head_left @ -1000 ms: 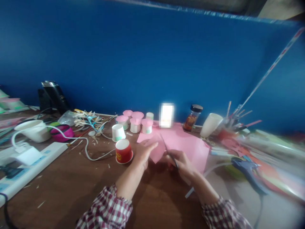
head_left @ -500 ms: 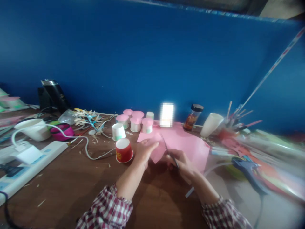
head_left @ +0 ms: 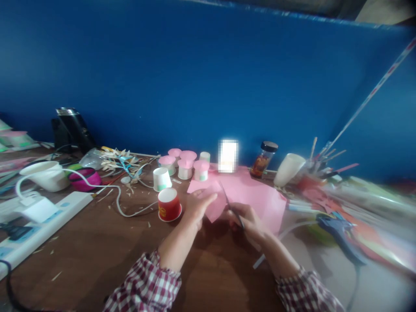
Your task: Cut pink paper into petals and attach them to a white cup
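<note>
My left hand [head_left: 195, 210] is closed on a piece of pink paper [head_left: 215, 203], its thumb lying over the top. My right hand [head_left: 247, 221] grips dark scissors [head_left: 236, 213], their narrow blade angled up and to the left against the paper's right edge. The scissors' loops are mostly hidden by my fingers. Under and behind the held piece lies a larger pink sheet [head_left: 256, 195]. Just left of my left hand stands an upside-down red paper cup [head_left: 169, 206], with a white cup [head_left: 161, 179] behind it.
Several small cups with pink paper discs [head_left: 187, 156] stand behind. A lidded jar [head_left: 263, 160] and a tilted white cup [head_left: 288, 170] are at the back right. A glue gun [head_left: 341, 236] lies at right. A power strip [head_left: 69, 208] with a white cable occupies the left.
</note>
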`<state>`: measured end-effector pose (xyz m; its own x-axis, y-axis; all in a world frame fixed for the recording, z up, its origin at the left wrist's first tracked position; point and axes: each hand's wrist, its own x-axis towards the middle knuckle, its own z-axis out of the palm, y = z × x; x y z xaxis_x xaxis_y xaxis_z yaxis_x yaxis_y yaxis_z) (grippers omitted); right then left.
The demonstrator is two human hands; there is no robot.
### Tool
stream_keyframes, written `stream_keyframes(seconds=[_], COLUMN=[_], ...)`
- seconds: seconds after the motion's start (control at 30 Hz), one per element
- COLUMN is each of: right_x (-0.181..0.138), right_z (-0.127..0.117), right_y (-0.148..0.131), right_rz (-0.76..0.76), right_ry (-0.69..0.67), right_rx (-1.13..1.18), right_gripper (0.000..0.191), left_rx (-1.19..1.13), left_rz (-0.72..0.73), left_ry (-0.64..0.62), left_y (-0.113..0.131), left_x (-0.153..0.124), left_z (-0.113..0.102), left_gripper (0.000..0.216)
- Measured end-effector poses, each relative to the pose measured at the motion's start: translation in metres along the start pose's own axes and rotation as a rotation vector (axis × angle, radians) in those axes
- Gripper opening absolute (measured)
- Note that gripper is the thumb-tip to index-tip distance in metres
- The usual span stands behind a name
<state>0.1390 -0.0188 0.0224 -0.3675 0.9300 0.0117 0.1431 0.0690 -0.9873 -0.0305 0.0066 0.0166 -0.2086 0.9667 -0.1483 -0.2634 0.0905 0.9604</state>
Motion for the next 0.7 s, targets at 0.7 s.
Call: stream_keyframes(seconds=[0.7], right_x=[-0.0003], right_z=[-0.0027], right_y=[-0.0029], right_rz=[-0.011], right_ry=[-0.036], right_rx=[-0.021], right_gripper=[0.038], left_rx=[-0.023], left_rz=[-0.034], left_ry=[0.059], left_y=[-0.0035], left_x=[0.0023], left_z=[0.0019], left_gripper=[0.047])
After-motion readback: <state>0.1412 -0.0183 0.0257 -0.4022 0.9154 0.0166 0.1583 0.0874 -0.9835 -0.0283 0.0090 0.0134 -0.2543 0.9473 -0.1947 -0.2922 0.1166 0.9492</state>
